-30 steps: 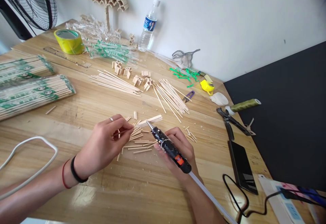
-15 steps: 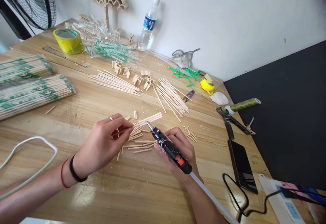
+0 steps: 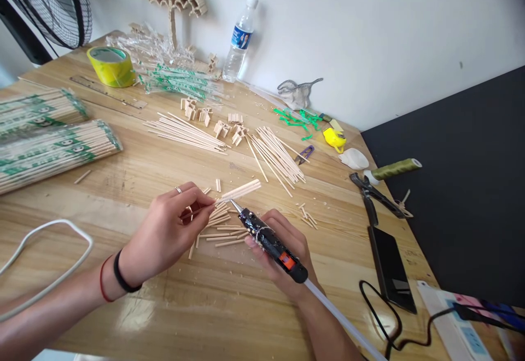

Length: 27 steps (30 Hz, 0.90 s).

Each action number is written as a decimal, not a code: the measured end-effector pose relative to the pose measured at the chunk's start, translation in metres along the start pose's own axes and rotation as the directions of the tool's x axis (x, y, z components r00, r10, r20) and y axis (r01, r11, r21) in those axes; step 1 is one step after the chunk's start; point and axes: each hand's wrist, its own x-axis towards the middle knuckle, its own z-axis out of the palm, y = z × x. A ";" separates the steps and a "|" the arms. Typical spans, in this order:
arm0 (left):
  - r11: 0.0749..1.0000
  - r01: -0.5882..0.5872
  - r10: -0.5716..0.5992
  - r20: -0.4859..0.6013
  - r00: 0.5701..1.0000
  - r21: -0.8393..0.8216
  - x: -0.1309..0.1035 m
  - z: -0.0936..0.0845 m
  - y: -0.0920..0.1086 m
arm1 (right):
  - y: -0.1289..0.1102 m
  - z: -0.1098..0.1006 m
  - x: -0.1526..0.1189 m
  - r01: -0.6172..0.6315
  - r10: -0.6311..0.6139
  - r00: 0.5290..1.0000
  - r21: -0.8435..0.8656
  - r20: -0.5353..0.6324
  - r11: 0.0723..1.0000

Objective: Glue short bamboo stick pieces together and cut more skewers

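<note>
Between the thumb and fingers of my left hand [image 3: 174, 227] is a small bundle of thin wooden sticks [image 3: 241, 190], side by side and pointing right. My right hand [image 3: 285, 251] is wrapped round a black hot glue gun [image 3: 270, 243] with an orange switch; a long translucent glue stick [image 3: 344, 320] runs out of its back end. The metal nozzle is close to the lower edge of the held sticks; whether it touches them I cannot tell. Short cut stick pieces [image 3: 223, 235] lie on the table beneath and between my hands.
Long loose sticks [image 3: 274, 156] and small glued stick pieces [image 3: 221, 129] lie farther back. Packed stick bundles [image 3: 57, 147] and yellow tape [image 3: 110, 68] are at left, a water bottle [image 3: 240, 44] by the wall. Pliers [image 3: 375, 194], a phone [image 3: 391, 268] and a power strip [image 3: 455, 317] line the right.
The glue gun in my right hand has shifted slightly left, its nozzle moving along the held sticks toward my left fingers. My left hand has stayed nearly still.
</note>
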 end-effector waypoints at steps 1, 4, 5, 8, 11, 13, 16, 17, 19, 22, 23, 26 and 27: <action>1.000 0.001 -0.001 0.001 1.000 -0.002 0.000 0.000 0.000 | 0.000 0.000 0.000 -0.004 0.004 1.000 0.001 0.004 1.000; 1.000 0.003 -0.003 0.005 1.000 -0.009 0.000 0.000 0.000 | 0.000 0.001 0.000 -0.008 0.008 1.000 0.003 0.018 1.000; 1.000 0.005 -0.005 0.006 1.000 -0.011 0.000 0.000 0.001 | 0.000 0.002 -0.001 -0.007 0.007 1.000 0.000 0.020 1.000; 1.000 0.010 -0.010 0.003 1.000 -0.013 -0.001 0.000 0.001 | 0.001 0.004 -0.002 -0.015 0.015 1.000 -0.007 0.020 1.000; 1.000 0.010 -0.010 0.006 1.000 -0.016 -0.001 0.000 0.001 | 0.001 0.005 -0.004 -0.030 0.030 0.999 0.002 0.018 1.000; 1.000 0.009 -0.009 0.008 1.000 -0.015 -0.001 0.000 0.001 | 0.001 0.005 -0.004 -0.041 0.041 0.999 0.013 0.019 0.999; 1.000 0.008 -0.008 0.002 1.000 -0.013 -0.001 0.000 0.001 | 0.001 0.005 -0.004 -0.061 0.061 0.998 0.025 0.025 0.998; 1.000 0.008 -0.008 0.000 1.000 -0.015 0.000 0.000 0.002 | 0.001 0.005 -0.004 -0.064 0.063 0.998 0.025 0.026 0.998; 1.000 0.008 -0.008 -0.001 1.000 -0.018 0.000 0.000 0.002 | 0.001 0.004 -0.004 -0.061 0.060 0.998 0.023 0.030 0.998; 1.000 0.007 -0.007 -0.001 1.000 -0.018 0.000 0.000 0.002 | 0.001 0.004 -0.005 -0.055 0.055 0.998 0.017 0.024 0.998; 1.000 0.007 -0.007 -0.001 1.000 -0.017 0.000 0.000 0.002 | 0.001 0.003 -0.005 -0.055 0.055 0.998 0.016 0.018 0.998; 1.000 0.008 -0.008 -0.001 1.000 -0.014 0.000 -0.001 0.002 | 0.001 0.003 -0.006 -0.060 0.060 0.998 0.002 -0.020 0.998; 1.000 0.008 -0.008 -0.003 1.000 -0.013 0.000 -0.001 0.002 | 0.001 0.002 -0.006 -0.064 0.063 0.997 -0.009 -0.037 0.998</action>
